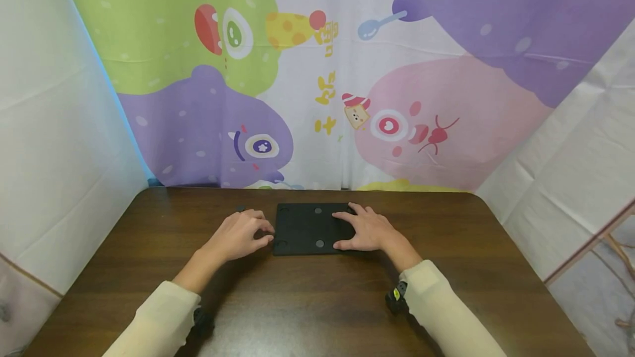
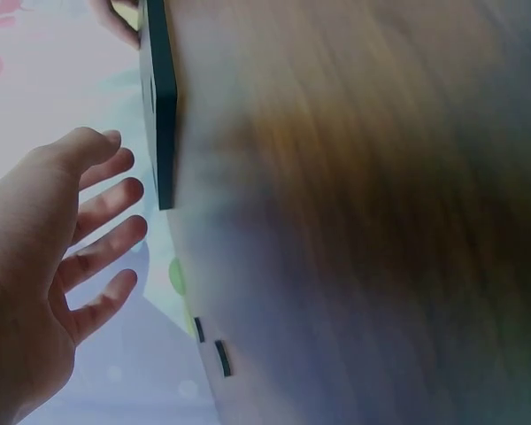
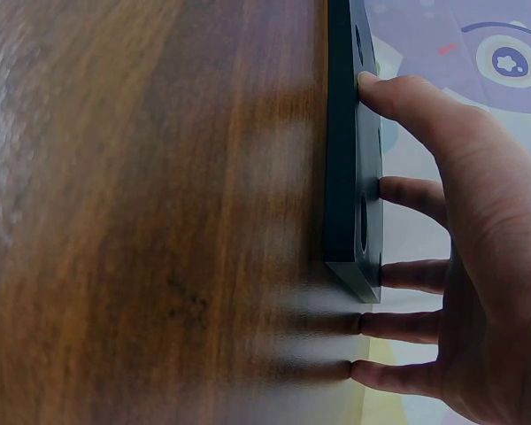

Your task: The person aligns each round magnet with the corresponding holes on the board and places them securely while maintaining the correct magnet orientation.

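Observation:
A flat black rectangular slab (image 1: 302, 230) lies on the table, with two grey discs and two dark round marks on its top face. My right hand (image 1: 367, 230) rests on its right end with fingers spread. In the right wrist view the thumb (image 3: 407, 97) touches the slab's top, and two fingertips reach the table beyond its end. Beside the slab's left edge, my left hand (image 1: 243, 233) has loosely bent fingers and holds nothing. The left wrist view shows those fingers (image 2: 111, 208) apart from the slab (image 2: 162, 115). Two small dark pieces (image 2: 223, 358) lie past the left hand.
The brown wooden table (image 1: 307, 302) ends at the back against a printed cartoon curtain (image 1: 317, 169). White cloth walls (image 1: 74, 125) stand on both sides. Dark wrist devices (image 1: 397, 297) sit under both sleeves.

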`<state>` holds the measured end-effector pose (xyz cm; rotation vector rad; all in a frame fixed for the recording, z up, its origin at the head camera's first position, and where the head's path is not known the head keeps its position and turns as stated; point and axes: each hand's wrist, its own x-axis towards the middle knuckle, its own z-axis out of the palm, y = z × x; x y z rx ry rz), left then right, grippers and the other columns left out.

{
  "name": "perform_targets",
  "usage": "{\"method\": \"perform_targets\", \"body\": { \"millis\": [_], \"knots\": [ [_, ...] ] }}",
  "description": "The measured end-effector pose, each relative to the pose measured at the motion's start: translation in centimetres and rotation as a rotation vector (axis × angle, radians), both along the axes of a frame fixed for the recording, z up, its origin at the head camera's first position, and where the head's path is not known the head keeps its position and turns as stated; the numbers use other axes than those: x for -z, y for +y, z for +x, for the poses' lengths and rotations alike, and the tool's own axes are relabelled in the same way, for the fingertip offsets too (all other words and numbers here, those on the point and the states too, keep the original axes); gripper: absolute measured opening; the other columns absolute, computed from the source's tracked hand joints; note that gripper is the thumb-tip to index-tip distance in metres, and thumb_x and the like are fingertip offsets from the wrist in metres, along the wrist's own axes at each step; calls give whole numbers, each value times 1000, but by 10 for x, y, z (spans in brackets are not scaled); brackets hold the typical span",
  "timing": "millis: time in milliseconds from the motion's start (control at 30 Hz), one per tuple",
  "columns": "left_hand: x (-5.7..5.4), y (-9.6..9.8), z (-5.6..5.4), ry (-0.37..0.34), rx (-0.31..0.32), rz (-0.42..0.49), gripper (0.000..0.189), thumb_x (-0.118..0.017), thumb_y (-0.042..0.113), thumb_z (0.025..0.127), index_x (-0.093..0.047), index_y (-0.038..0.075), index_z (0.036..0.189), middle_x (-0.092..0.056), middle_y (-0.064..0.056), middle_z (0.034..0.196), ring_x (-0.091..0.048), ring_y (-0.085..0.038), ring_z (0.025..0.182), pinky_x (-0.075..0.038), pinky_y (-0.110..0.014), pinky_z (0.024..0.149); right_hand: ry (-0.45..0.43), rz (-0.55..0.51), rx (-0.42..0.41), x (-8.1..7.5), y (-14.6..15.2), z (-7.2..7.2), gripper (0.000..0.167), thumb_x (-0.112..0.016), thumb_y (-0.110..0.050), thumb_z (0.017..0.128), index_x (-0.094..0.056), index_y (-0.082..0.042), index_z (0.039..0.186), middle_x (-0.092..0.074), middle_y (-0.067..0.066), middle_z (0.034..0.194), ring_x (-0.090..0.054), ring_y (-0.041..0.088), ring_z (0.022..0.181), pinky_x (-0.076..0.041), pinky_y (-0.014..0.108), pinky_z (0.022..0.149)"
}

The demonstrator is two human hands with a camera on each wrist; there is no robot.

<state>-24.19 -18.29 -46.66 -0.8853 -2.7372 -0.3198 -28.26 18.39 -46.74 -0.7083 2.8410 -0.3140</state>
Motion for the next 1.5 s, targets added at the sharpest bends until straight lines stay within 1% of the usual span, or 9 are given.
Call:
{"method": "perform_targets", "body": {
  "millis": [100, 233, 400, 467, 633, 867, 1133, 1433, 1500],
  "knots": [
    [-2, -4, 0, -4, -14, 2, 5, -87, 25, 98, -89, 22, 102, -79, 3, 97, -64, -8, 77, -54, -27, 67, 14, -5, -5, 4, 2, -3, 93, -75, -82, 90, -53, -37, 168, -37, 21, 182, -51, 53, 154, -53, 81, 108],
    [-4, -9, 0, 0, -25, -2, 6, -87, 25, 98, -89, 22, 102, -80, 3, 98, -70, -13, 83, -60, -33, 71, 53, 6, -16, 13, 4, -8, 94, -72, -89, 87, -53, -42, 166, -39, 19, 181, -53, 51, 151, -55, 81, 102],
    [-5, -15, 1, -6, -38, 2, 7, -86, 25, 99, -89, 21, 103, -80, 3, 100, -76, -19, 90, -64, -40, 77, 23, 5, 1, 8, 1, -5, 90, -76, -77, 92, -54, -34, 168, -37, 21, 182, -51, 53, 154, -53, 79, 108],
    [-5, -17, 1, -12, -44, 4, 8, -86, 25, 99, -89, 20, 104, -80, 3, 101, -76, -20, 91, -64, -41, 77, -5, 13, 11, 2, -2, -1, 88, -77, -71, 94, -52, -32, 169, -34, 22, 184, -49, 54, 157, -51, 78, 114],
    [-6, -23, 3, -19, -56, 8, 8, -86, 25, 99, -89, 20, 104, -80, 3, 100, -76, -19, 89, -63, -40, 76, -3, 39, 23, -1, -3, 3, 86, -75, -70, 96, -51, -34, 170, -33, 21, 185, -48, 52, 158, -51, 75, 116],
    [-7, -31, 5, -27, -75, 12, 8, -87, 25, 98, -89, 20, 104, -80, 2, 98, -73, -17, 86, -63, -39, 75, -2, 28, 20, -2, -3, 5, 87, -77, -70, 95, -52, -33, 169, -34, 21, 184, -50, 51, 156, -53, 75, 114],
    [-5, -40, 6, -21, -101, -7, 10, -87, 27, 98, -89, 20, 104, -80, 1, 100, -76, -21, 91, -64, -43, 77, 1, 23, 16, -2, -3, 4, 87, -76, -70, 95, -52, -33, 170, -34, 21, 184, -50, 51, 156, -53, 74, 114],
    [-6, -53, 9, -31, -125, 10, 9, -87, 25, 98, -89, 19, 104, -80, 1, 99, -74, -19, 87, -61, -39, 72, -7, 23, 17, -1, -2, 2, 88, -76, -71, 95, -51, -33, 170, -33, 21, 185, -48, 52, 157, -52, 77, 114],
    [-6, -56, 10, -34, -131, 12, 9, -87, 25, 98, -89, 19, 104, -80, 1, 99, -74, -19, 87, -61, -39, 73, 13, 23, 7, 1, -1, 1, 88, -73, -75, 95, -52, -34, 169, -36, 22, 183, -50, 53, 154, -53, 76, 112]
  ]
}}
